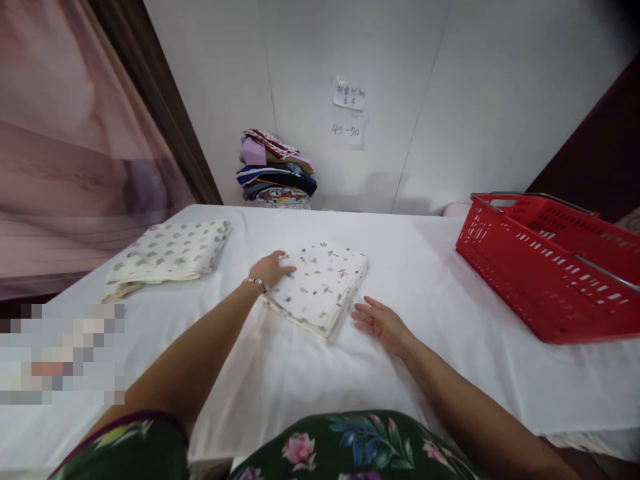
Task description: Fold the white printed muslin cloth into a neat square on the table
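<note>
A folded white cloth with small printed motifs (323,287) lies in the middle of the white-covered table (440,280). My left hand (271,268) rests flat on the cloth's left edge, fingers stretched out over it. My right hand (379,323) lies open on the table just beside the cloth's near right corner, fingers spread and touching or almost touching its edge. Neither hand grips anything.
A second folded cloth with grey spots (170,252) lies at the left. A stack of folded colourful fabrics (276,170) stands at the back against the white wall. A red plastic basket (550,267) sits at the right. A wooden panel rises on the left.
</note>
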`<state>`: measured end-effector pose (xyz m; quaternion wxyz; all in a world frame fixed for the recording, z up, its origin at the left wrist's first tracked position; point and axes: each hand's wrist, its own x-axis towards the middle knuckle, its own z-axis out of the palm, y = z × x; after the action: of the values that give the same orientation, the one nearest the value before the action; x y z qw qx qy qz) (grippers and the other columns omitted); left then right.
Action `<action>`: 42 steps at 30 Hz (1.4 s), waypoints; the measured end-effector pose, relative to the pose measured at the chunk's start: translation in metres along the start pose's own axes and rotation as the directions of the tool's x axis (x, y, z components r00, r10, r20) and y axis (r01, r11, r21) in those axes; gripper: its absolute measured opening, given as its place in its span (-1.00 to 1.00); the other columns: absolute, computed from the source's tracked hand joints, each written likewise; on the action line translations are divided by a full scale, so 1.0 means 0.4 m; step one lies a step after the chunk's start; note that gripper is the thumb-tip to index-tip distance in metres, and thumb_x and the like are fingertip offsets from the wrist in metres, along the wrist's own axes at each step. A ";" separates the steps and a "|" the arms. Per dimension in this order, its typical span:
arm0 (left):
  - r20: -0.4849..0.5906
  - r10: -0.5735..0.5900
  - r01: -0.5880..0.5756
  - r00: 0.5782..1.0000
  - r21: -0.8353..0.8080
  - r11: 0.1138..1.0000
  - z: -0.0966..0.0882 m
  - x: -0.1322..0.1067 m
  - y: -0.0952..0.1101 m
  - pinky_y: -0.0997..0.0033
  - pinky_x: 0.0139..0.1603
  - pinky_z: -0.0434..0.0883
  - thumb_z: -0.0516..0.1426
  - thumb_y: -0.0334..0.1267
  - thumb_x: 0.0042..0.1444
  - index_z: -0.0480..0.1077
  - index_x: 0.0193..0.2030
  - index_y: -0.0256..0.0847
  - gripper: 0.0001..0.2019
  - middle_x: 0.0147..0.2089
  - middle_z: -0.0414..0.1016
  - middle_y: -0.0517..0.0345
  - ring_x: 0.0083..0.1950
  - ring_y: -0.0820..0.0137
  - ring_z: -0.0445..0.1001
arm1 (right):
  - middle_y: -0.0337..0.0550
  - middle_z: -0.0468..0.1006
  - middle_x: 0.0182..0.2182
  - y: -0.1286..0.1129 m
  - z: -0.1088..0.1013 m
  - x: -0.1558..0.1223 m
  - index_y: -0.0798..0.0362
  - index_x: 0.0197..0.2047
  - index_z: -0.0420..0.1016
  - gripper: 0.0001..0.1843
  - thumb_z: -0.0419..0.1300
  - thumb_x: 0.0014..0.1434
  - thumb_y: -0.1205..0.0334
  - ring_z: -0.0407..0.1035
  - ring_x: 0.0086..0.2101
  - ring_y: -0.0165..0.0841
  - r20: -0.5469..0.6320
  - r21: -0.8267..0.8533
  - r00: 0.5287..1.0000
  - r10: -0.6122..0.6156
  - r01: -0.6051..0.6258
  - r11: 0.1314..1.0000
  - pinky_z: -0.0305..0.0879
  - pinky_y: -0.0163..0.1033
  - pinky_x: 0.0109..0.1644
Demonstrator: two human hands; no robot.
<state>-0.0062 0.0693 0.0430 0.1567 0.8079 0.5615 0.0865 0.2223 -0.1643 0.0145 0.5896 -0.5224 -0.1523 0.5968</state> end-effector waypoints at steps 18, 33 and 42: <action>-0.278 0.360 -0.416 0.891 -0.177 0.892 0.081 -0.349 0.058 0.26 -0.08 0.30 0.12 -0.14 0.09 0.49 -0.29 -0.13 -0.83 -0.23 0.50 0.08 -0.16 0.34 0.40 | -0.15 0.53 -0.21 -0.007 0.089 0.095 -0.03 -0.21 0.54 -0.76 0.05 0.14 0.30 0.34 -0.13 -0.29 0.566 -0.653 0.585 -0.581 0.748 0.117 0.26 -0.12 -0.02; -0.212 0.195 -0.212 0.957 -0.057 0.976 0.083 -0.365 0.131 0.26 -0.12 0.23 0.04 -0.24 0.11 0.46 -0.48 -0.17 -0.77 -0.30 0.46 0.11 -0.16 0.32 0.34 | -0.07 0.51 -0.19 -0.002 0.097 0.172 0.03 -0.12 0.51 -0.72 0.01 0.22 0.32 0.31 -0.14 -0.26 0.767 -0.576 0.451 -0.456 0.797 -0.180 0.21 -0.11 -0.02; -0.202 0.235 -0.239 0.951 0.004 0.971 0.080 -0.372 0.130 0.24 -0.10 0.21 0.06 -0.18 0.11 0.46 -0.37 -0.16 -0.81 -0.28 0.46 0.08 -0.15 0.29 0.34 | -0.07 0.49 -0.12 -0.006 0.086 0.174 -0.01 -0.09 0.49 -0.72 -0.01 0.23 0.29 0.29 -0.07 -0.25 0.782 -0.556 0.443 -0.438 0.813 -0.172 0.20 -0.08 0.02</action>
<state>-0.0030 -0.0914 0.0369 0.0958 0.8549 0.4725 0.1914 0.2128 -0.0885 -0.0003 0.3401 -0.4926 -0.7978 0.0722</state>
